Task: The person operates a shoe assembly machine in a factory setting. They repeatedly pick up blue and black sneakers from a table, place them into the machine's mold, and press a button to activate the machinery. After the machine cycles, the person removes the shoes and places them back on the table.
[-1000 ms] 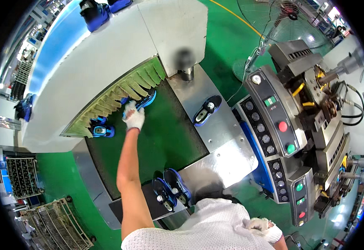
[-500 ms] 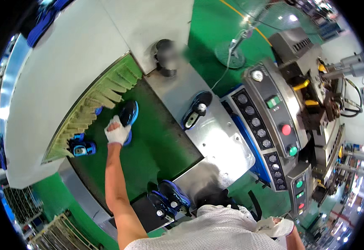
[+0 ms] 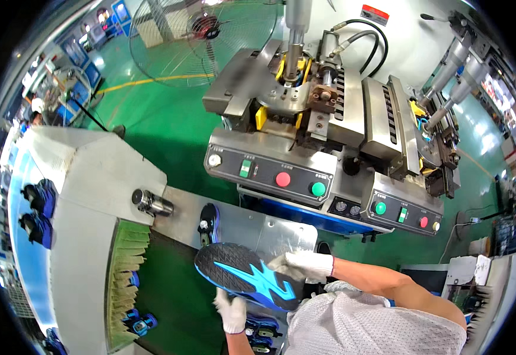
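Note:
A shoe [image 3: 243, 275] with a black sole and a bright blue jagged pattern is turned sole-up in front of me, held between both gloved hands. My left hand [image 3: 232, 310] grips its near lower edge. My right hand [image 3: 301, 265] holds its right end, the forearm reaching in from the right. Beneath the shoe lies the green conveyor belt [image 3: 169, 290]. Another black and blue shoe [image 3: 209, 223] lies on the metal plate [image 3: 258, 228] just beyond.
A grey press machine [image 3: 305, 118] with red and green buttons stands behind the plate. A green strip curtain [image 3: 126, 278] borders the belt's left side, with more blue shoes [image 3: 139, 322] low beside it and others [image 3: 36, 210] on the far left. A floor fan [image 3: 204, 35] stands at the back.
My left hand took a shoe off the belt and brought it close; my right hand has joined it, and the shoe is now sole-up. My view swung toward the machine.

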A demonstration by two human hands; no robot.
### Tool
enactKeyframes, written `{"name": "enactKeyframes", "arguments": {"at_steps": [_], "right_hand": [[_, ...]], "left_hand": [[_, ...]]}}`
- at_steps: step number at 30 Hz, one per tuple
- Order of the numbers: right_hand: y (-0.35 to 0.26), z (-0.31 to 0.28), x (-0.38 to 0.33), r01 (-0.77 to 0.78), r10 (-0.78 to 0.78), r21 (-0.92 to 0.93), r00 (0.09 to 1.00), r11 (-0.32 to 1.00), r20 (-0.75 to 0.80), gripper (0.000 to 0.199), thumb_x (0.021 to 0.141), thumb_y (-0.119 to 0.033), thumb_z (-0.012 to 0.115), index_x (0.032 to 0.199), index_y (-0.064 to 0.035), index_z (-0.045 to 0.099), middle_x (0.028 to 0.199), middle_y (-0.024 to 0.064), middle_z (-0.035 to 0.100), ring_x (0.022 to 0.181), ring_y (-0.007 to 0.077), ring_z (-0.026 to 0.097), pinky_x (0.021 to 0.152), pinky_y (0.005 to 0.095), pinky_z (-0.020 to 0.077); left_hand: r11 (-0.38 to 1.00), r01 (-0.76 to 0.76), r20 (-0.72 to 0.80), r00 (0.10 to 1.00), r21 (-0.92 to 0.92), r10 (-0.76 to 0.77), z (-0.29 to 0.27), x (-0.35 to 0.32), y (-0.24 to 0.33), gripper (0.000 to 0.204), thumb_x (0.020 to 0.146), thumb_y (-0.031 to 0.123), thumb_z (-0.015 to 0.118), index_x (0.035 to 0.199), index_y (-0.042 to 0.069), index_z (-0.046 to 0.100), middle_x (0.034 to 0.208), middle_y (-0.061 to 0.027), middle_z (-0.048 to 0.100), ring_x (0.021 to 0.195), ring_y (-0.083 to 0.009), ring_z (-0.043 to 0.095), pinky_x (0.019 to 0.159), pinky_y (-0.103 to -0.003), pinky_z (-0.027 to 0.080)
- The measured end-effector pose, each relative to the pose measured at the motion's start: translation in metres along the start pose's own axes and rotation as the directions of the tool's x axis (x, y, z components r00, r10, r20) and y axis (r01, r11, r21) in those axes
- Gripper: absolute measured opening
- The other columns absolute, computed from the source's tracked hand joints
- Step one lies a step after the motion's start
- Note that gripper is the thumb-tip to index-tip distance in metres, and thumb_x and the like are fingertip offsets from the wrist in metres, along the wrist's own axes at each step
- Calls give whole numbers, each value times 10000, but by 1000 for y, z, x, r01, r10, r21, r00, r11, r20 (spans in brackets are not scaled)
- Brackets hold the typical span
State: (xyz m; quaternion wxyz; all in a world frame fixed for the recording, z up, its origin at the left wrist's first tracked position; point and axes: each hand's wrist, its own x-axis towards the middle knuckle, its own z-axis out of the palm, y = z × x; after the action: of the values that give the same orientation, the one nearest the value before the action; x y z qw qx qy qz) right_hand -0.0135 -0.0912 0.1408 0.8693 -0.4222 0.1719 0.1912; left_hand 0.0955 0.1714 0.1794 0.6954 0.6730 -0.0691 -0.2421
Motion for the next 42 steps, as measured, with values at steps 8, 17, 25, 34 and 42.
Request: {"name": "enactKeyframes", "arguments": {"at_steps": [8,17,25,34,42], "right_hand": [[-72,-50,-65,214,-199,434,977,875,-81,470,833,9,762,1279,-33,620,1147,90,722,907,198,735,797,347,631],[-129,-147,-166,563,-538,503,816,656,-212,830,820,-88,828,1532,-20,406,1438,196,572,1253,301,628,1057,461,533],[-149,-134,-186,717,-621,461,691,522,-370,888,766,-184,900,1501,2,436,1398,183,609,1194,286,669,1003,450,583],[-144,-120,-217,783,-571,200,579,589,-582,954,773,-169,888,1536,46,357,1424,165,571,1239,266,607,1076,407,501],[-141,-119,-227,644,-329,179,586,744,-740,671,761,27,682,1406,53,499,1184,113,696,966,180,685,837,330,581]], "left_hand": [[951,-309,351,887,-31,300,145,87,103,704,817,-150,667,1472,-43,432,1443,-184,551,1332,-283,552,1113,-404,458],[627,-642,448,763,441,466,263,207,144,449,940,-13,635,1381,-15,556,1401,-188,584,1282,-290,594,1079,-394,488],[152,-829,706,542,538,456,343,384,128,460,966,178,621,1400,44,547,1412,-218,558,1297,-390,548,1078,-436,455],[77,-639,538,701,766,468,435,496,61,865,890,392,730,1540,-8,323,1451,-337,486,1326,-470,496,1087,-481,431],[121,-498,451,847,859,282,472,546,121,609,878,474,700,1284,39,572,1263,-243,635,1150,-430,625,999,-500,480]]}}
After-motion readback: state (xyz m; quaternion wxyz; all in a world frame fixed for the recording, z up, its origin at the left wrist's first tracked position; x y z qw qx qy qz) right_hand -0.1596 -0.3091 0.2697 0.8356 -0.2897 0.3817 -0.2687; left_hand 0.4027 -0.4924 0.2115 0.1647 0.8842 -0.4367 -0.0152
